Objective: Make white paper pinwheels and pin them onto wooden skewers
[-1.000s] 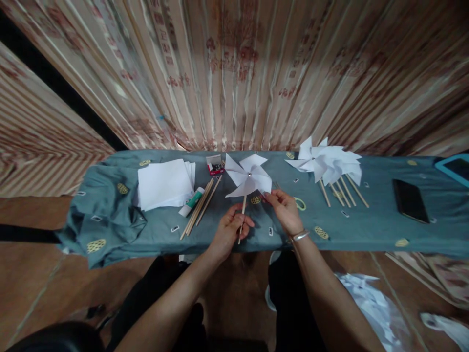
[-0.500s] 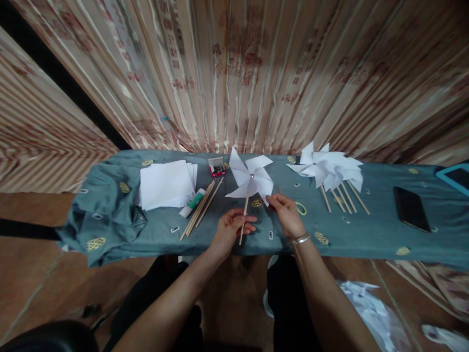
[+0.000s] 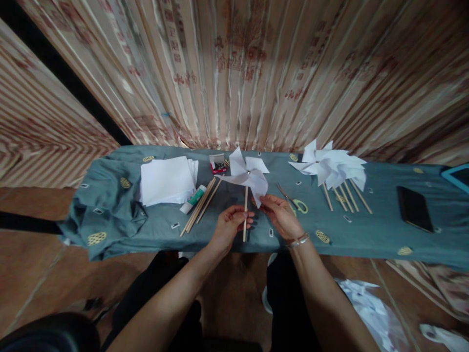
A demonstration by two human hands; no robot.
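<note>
Head view: left of the scissors (image 3: 294, 201), a paper pinwheel (image 3: 252, 177) is held, its stick (image 3: 245, 200) pointing forward, gripped low by the left hand (image 3: 230, 223). A blade (image 3: 261, 188) tip is pinched by the right hand (image 3: 283, 213), nearer the scissors.

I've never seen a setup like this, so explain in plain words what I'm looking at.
No machine here: these are a person's two bare hands, seen from a camera worn on that person's head, looking forward and down. The left hand holds a white paper pinwheel by its stick; the right hand is at one blade. On the cloth-covered surface lie white paper, a green-and-white tube, loose sticks, a small red box, scissors, more pinwheels and a black phone.
</note>
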